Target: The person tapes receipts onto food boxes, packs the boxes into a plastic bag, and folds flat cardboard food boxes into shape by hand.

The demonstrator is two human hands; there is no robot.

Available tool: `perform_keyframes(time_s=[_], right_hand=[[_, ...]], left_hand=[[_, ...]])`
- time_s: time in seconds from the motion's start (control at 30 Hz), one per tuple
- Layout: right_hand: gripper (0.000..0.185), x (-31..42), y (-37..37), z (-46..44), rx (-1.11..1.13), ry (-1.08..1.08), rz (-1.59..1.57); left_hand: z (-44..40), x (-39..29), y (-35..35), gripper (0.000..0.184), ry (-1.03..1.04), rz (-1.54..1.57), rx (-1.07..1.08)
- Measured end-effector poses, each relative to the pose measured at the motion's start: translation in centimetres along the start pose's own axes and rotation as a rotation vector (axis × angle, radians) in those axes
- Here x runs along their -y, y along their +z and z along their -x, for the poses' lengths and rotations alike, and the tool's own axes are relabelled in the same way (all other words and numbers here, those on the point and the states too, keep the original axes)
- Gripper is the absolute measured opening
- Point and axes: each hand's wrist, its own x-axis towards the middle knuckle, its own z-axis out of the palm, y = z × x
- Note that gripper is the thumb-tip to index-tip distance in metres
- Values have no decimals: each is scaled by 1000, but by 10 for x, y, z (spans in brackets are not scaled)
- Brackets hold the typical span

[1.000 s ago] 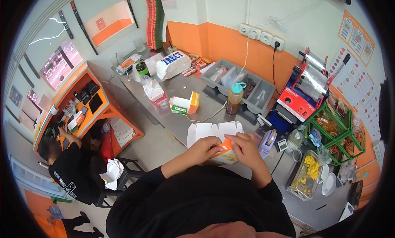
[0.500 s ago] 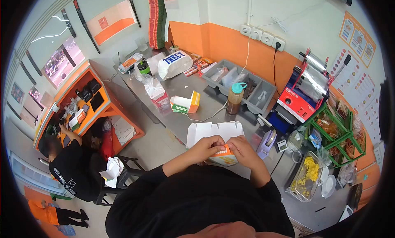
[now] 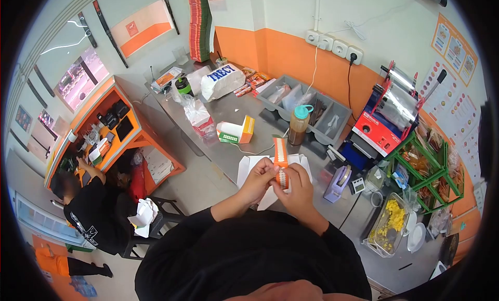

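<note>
A cardboard food box [image 3: 280, 150], orange with white print outside and plain white inside, is partly folded in front of my body. One narrow orange side panel stands up between my hands. My left hand [image 3: 260, 179] pinches the panel from the left. On its right edge, my right hand [image 3: 295, 190] grips with thumb and fingers bent. White flaps of the box show behind the fingers; its lower part is hidden by my hands. Farther up the metal table sits another open box [image 3: 243, 132] in orange, white and green, apart from both hands.
A brown squeeze bottle [image 3: 299, 125] stands near a grey divided tray [image 3: 327, 108]. Right are a tape dispenser [image 3: 338, 184], a red sealing machine [image 3: 378, 132], green crates [image 3: 423, 163] and a container of yellow food [image 3: 385, 225]. Another person [image 3: 96, 212] sits at the left.
Both hands have turned the box, so its orange panel now rises upright between them instead of lying low near my body. The right hand has shifted left and its grip has changed.
</note>
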Motion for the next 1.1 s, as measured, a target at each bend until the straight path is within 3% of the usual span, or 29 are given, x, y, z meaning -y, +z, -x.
perform_keyframes(time_s=[0.4,0.47,0.7,0.87,1.1], right_hand=[[36,-2,8,-5,-200,5,-117],[32,0,11,-5,-241,56,-217],[24,-2,11,-5,-155,133,-399],[20,-10,25,5,-138,294,-784],[20,-9,28,7,-129,256,-833]], left_hand=[[-3,0,-9,13,137,-53,30],[-3,2,-10,14,250,-159,30],[2,2,-5,20,301,-293,-46],[5,5,-8,22,352,-348,-92],[7,6,-9,20,374,-330,-89]])
